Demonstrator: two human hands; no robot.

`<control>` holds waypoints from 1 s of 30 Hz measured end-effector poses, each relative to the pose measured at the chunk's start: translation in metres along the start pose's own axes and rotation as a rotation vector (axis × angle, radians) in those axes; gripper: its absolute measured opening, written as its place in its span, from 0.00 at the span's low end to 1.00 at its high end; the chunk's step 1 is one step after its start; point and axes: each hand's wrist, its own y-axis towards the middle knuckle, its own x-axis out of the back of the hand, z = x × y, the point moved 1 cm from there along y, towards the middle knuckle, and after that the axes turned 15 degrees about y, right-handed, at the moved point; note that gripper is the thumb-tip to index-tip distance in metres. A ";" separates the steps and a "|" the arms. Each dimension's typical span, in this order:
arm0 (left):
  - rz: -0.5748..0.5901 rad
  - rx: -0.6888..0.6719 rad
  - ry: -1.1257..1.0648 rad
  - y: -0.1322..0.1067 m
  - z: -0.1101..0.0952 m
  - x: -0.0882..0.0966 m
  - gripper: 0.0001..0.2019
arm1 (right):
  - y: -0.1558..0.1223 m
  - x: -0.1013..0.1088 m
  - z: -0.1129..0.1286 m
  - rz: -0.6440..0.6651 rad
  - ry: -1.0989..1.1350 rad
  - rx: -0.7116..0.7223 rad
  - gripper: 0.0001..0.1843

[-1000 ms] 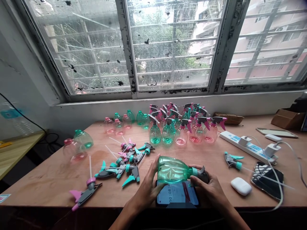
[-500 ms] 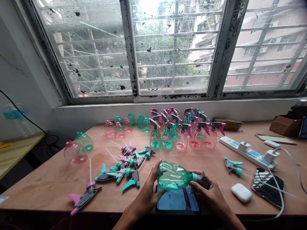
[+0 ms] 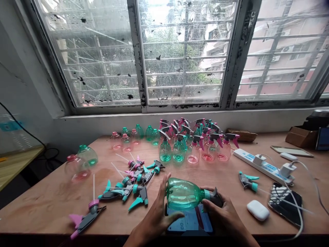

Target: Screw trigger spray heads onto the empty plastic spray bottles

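Note:
A green transparent spray bottle (image 3: pixel 183 193) lies sideways in the air above a lit phone (image 3: pixel 189 219). My right hand (image 3: pixel 221 209) is closed around its grey and teal spray head (image 3: pixel 212 196), thumb near the collar. At the bottle's base is my left hand (image 3: pixel 159 209), fingers stretched up along the end and thumb out below, apart from the bottle's side. Left of my hands lie several loose spray heads (image 3: pixel 125 187) with teal or pink parts and thin tubes. A pink one (image 3: pixel 88 218) sits closer to the front edge.
Assembled spray bottles (image 3: pixel 192 147) crowd the back middle. Open-necked bottles stand behind on the left, with a pink bottle (image 3: pixel 77 168) and a green one (image 3: pixel 87 154) further left. To the right are a power strip (image 3: pixel 262 166), a teal spray head (image 3: pixel 248 181), a white case (image 3: pixel 257 210) and a dark phone (image 3: pixel 285 204).
My left thumb has moved down off the bottle and the left fingers have opened out. The reflections on the bottle have shifted. My right hand still grips the spray head.

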 end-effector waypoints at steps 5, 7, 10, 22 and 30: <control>0.020 0.037 -0.002 0.001 0.000 0.002 0.52 | -0.001 -0.001 -0.001 -0.026 -0.004 -0.004 0.21; -0.009 0.013 0.014 0.001 0.002 0.001 0.49 | -0.001 -0.001 0.000 -0.040 -0.013 0.007 0.21; -0.023 -0.007 0.015 0.000 0.002 -0.001 0.47 | 0.000 -0.001 0.000 -0.046 -0.035 0.015 0.22; -0.024 -0.032 -0.030 0.000 0.008 -0.004 0.41 | 0.002 0.003 -0.001 -0.044 0.004 -0.005 0.20; 0.014 0.006 -0.103 -0.003 -0.002 0.007 0.51 | 0.000 0.001 0.000 -0.057 -0.012 0.012 0.20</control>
